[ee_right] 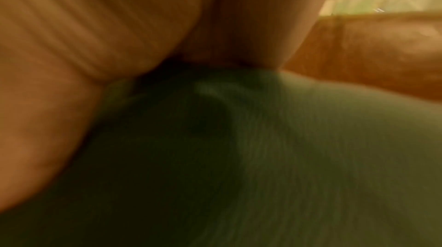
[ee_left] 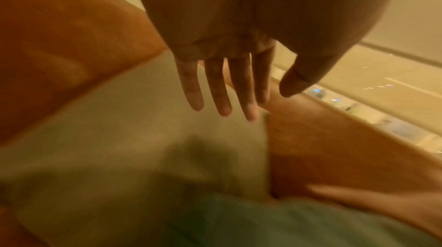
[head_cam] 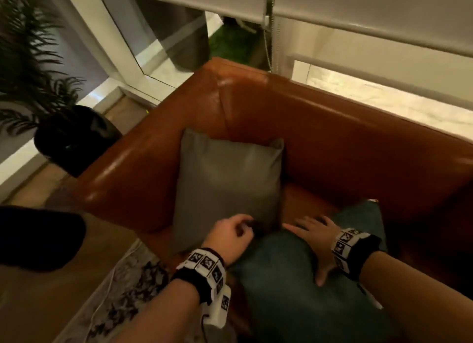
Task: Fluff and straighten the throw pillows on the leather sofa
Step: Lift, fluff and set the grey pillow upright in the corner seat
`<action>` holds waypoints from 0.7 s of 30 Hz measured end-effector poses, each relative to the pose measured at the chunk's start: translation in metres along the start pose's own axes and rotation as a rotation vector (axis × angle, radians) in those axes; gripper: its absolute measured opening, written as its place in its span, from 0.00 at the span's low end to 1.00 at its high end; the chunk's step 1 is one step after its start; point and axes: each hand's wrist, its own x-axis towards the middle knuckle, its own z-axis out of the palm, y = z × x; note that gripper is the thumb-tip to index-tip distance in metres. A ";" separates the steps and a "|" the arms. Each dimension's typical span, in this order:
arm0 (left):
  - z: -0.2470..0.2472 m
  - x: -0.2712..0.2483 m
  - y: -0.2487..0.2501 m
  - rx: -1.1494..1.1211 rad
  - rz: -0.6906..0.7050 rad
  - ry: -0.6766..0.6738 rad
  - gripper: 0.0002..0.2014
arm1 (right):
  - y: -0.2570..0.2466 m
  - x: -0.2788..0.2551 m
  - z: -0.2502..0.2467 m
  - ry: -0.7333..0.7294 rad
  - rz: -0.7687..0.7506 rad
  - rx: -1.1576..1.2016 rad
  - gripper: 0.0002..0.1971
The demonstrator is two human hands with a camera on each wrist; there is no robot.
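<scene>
Leather sofa [head_cam: 345, 138]: grey pillow [head_cam: 227, 181] is already propped upright in the corner; teal pillow [head_cam: 307, 278] is seen lying on the seat, judged not yet set. Right hand [head_cam: 316, 236] is pressed flat on teal, fingers spread, nothing clasped. Left hand [head_cam: 230, 234] is free: head view suggests loose curl, wrist view shows straight fingers.
</scene>
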 end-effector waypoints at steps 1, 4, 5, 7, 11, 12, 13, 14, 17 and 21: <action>-0.022 0.015 -0.020 -0.008 0.002 0.117 0.20 | -0.002 0.005 -0.001 0.001 0.014 0.033 0.75; -0.081 0.058 -0.087 0.009 -0.155 0.412 0.36 | 0.002 -0.002 -0.008 0.035 0.080 0.070 0.63; -0.094 0.068 -0.106 0.013 -0.256 0.432 0.43 | 0.003 -0.012 -0.011 0.031 0.111 0.087 0.59; -0.111 0.089 -0.133 -0.073 -0.407 0.359 0.58 | 0.006 -0.035 -0.020 0.028 0.184 0.129 0.52; -0.093 0.113 -0.134 -0.213 -0.469 0.140 0.73 | 0.027 -0.088 -0.024 0.119 0.385 0.315 0.42; -0.086 0.115 -0.127 -0.191 -0.447 0.148 0.72 | 0.035 -0.101 -0.023 0.173 0.443 0.371 0.39; -0.080 0.114 -0.119 -0.173 -0.424 0.182 0.68 | 0.043 -0.111 -0.023 0.218 0.505 0.419 0.37; -0.077 0.113 -0.110 -0.171 -0.392 0.225 0.60 | 0.052 -0.120 -0.024 0.260 0.562 0.456 0.35; -0.079 0.100 -0.071 -0.110 -0.311 0.303 0.40 | 0.071 -0.138 -0.033 0.315 0.652 0.486 0.34; -0.107 0.079 -0.020 0.143 -0.255 0.358 0.30 | 0.090 -0.144 -0.039 0.371 0.689 0.472 0.33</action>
